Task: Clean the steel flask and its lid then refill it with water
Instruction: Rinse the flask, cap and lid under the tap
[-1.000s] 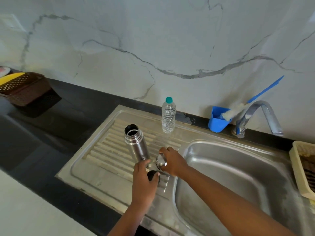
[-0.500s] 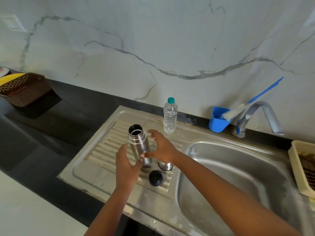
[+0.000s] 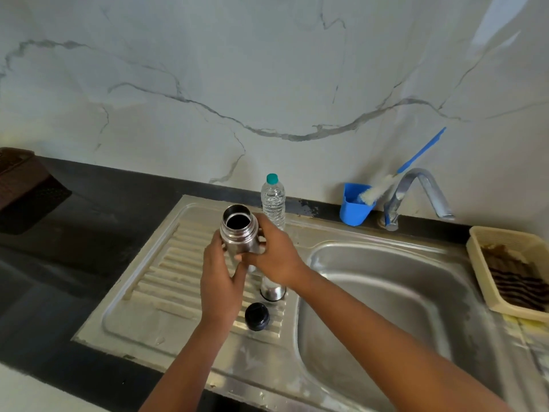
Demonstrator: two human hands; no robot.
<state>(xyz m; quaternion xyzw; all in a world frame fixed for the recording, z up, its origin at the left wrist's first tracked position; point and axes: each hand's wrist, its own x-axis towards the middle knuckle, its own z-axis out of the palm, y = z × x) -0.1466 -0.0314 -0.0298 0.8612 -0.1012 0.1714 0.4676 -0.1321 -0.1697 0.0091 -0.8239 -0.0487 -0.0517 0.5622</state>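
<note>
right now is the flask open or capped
Open. The flask shows a bare dark mouth, held by both hands; the black lid lies on the drainboard.

blue cup (image 3: 355,210) holding a brush (image 3: 386,182) beside the tap (image 3: 416,194); brown basket (image 3: 20,176) far left.

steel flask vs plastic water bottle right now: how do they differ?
The steel flask is opaque metal; the plastic water bottle is clear. The flask is uncapped, its mouth open; the bottle wears a teal cap. The flask is gripped by the left hand and the right hand; the bottle stands untouched at the back of the drainboard. Both are slim cylinders, roughly upright.
</note>
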